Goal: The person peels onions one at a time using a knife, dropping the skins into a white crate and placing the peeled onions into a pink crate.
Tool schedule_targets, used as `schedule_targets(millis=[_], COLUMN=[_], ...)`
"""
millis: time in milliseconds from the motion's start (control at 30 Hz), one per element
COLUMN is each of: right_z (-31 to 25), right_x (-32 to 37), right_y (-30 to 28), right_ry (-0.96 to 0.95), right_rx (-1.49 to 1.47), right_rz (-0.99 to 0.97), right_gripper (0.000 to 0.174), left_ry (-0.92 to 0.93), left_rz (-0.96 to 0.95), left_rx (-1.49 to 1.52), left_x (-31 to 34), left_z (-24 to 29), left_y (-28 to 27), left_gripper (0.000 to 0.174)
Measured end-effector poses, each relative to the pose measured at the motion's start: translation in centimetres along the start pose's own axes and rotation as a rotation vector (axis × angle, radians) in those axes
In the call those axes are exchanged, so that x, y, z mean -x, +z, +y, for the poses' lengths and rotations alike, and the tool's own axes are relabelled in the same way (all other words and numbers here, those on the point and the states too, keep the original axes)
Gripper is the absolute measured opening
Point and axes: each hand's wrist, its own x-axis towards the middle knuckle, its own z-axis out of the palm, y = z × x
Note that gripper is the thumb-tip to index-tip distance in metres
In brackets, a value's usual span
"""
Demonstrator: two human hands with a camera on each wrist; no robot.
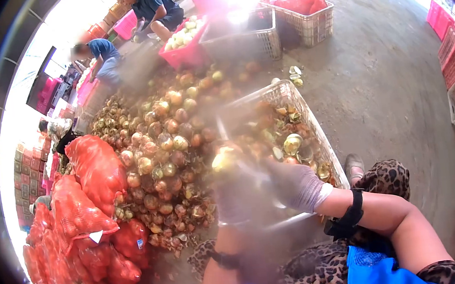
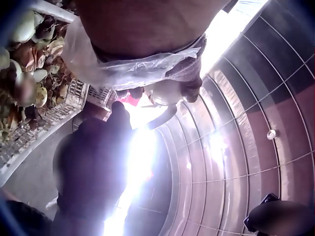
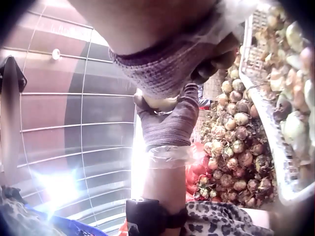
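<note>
My left hand (image 1: 233,199), in a knitted glove, grips a pale onion (image 1: 226,158) over the near left edge of a white crate (image 1: 316,128). In the right wrist view its fingers and thumb curl round the onion (image 3: 162,104). The gloved right hand (image 1: 295,183) is close beside it, over the crate, with bent fingers (image 3: 211,69). In the left wrist view the right hand (image 2: 93,157) is a dark shape below the onion (image 2: 165,92); I cannot tell what it holds. Peeled onions and loose skins (image 1: 293,144) lie inside the crate.
A big heap of unpeeled onions (image 1: 167,142) spreads ahead and left, beside stuffed red mesh sacks (image 1: 82,221). Farther off are a pink tub (image 1: 183,53) of peeled onions, a dark crate (image 1: 245,39) and a crate with red bags (image 1: 312,27). Several people (image 1: 157,9) work at the back.
</note>
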Motion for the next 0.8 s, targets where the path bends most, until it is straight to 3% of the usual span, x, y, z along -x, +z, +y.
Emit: schedule_targets(millis=[67, 133, 267, 400, 467, 500, 600, 667, 733, 800], right_z=[1.9, 2.8, 3.5, 4.4, 3.0, 3.1, 3.4, 2.6, 3.1, 3.5], right_x=[-0.7, -1.1, -1.9, -2.2, -2.0, -1.9, -1.5, -1.2, -1.4, -1.4], right_y=[1.6, 2.3, -0.2, -1.3, -2.5, -2.3, -2.0, -2.0, -0.9, -0.2], right_ry=[-0.220, -0.174, 0.384, 0.368, 0.509, 0.478, 0.418, 0.423, 0.429, 0.426], right_rx=[-0.283, -0.561, -0.838, -0.935, -1.019, -1.002, -0.917, -0.824, -0.719, -0.664], right_rz=[0.109, 0.068, -0.150, -0.160, -0.190, -0.184, -0.121, -0.020, 0.086, 0.143], right_gripper=[0.032, 0.028, 0.019, 0.026, 0.030, 0.031, 0.033, 0.033, 0.032, 0.030], left_ry=[-0.275, -0.187, -0.097, -0.044, -0.041, -0.067, 0.116, 0.629, 0.456, 0.444], left_rz=[-0.004, -0.050, -0.155, -0.289, -0.317, -0.354, -0.348, -0.217, -0.161, -0.158], left_rx=[1.279, 0.970, 0.598, 0.561, 0.500, 0.465, 0.254, -0.173, -0.077, -0.196], left_x=[0.5, 0.3, 0.9, 1.2, 1.3, 1.1, 0.8, 0.4, 1.3, 1.8], left_z=[-0.3, -1.0, -0.3, 0.3, 0.2, 0.3, 1.0, 0.5, 1.8, 2.5], left_y=[-0.2, -0.9, 0.5, 1.4, 1.6, 1.4, 2.2, 3.4, 4.2, 4.0], left_gripper=[0.061, 0.059, 0.059, 0.075, 0.085, 0.089, 0.093, 0.091, 0.076, 0.069])
